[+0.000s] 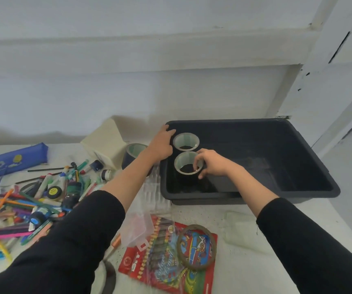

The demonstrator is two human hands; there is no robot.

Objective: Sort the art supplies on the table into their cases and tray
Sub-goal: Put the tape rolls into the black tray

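A dark grey tray [310,194] sits at the back right of the table. Two black tape rolls with pale cores stand inside its left end. My right hand [212,163] grips the nearer roll [184,164], fingers curled over its rim into the core. My left hand [162,143] rests on the tray's left rim beside the farther roll [185,141], fingers fairly straight. A third tape roll [133,154] stands on the table just left of the tray, partly hidden by my left arm.
A heap of pens, pencils, markers and small paint pots [43,194] covers the left of the table. A blue pencil case [12,161] lies behind it, a cream box [105,145] beside it. In front lie a red pencil pack [166,255], a brown tape ring [197,246] and clear plastic cases [156,194].
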